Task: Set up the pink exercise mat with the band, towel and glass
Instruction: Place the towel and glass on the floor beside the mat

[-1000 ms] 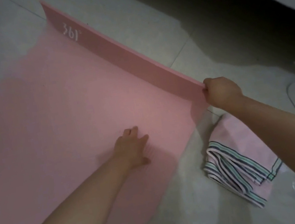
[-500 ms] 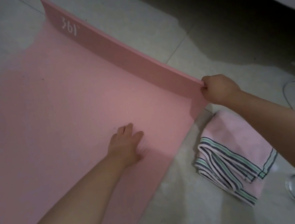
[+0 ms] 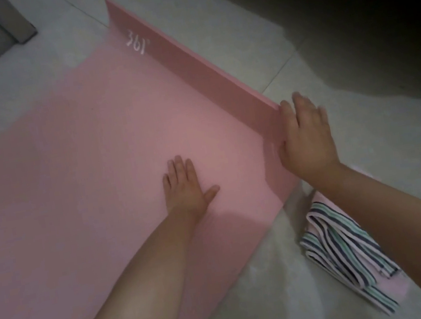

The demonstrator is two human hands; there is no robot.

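Two hands work the pink mat (image 3: pixel 71 166), which lies across the floor (image 3: pixel 210 34) at centre frame. Left hand (image 3: pixel 185 188) presses flat, fingers together. Right hand (image 3: pixel 304 138) rests, fingers extended and unclamped, against the upturned far edge. Risk: this curled edge probably springs upright once released. The striped towel (image 3: pixel 341 248) lies lower right, just beside the mat.

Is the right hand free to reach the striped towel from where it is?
Probably yes. The right hand lies open against the mat's curled end, and the towel sits uncovered on the floor beside that forearm.
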